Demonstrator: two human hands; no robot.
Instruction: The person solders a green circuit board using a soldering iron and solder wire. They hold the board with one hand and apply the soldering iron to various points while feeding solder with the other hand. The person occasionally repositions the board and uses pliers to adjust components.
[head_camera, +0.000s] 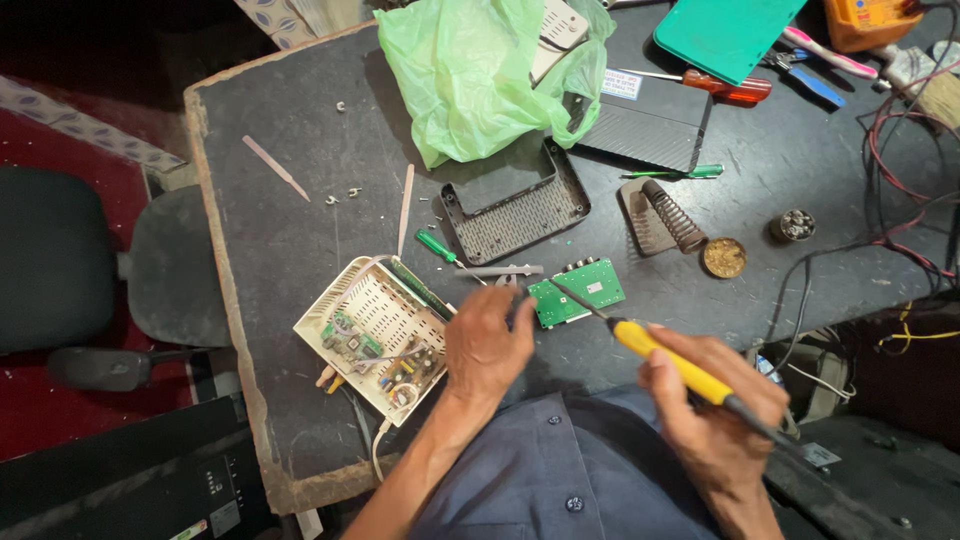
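Note:
My right hand (712, 408) grips a yellow-handled soldering iron (672, 362); its metal tip reaches onto a small green circuit board (575, 292) lying on the dark bench. My left hand (487, 343) rests just left of that board, fingers curled at its edge, and seems to pinch something small that I cannot make out. An opened cream plastic case (372, 335) with electronics inside lies left of my left hand.
A black plastic cover (512, 208), a green-handled screwdriver (438, 247), a spring iron stand (668, 215), a tin of flux (724, 257), a green plastic bag (470, 70), a black device (650, 125), a red-handled screwdriver (735, 90) and cables (900, 180) are about. The bench's edge (225, 270) runs down the left.

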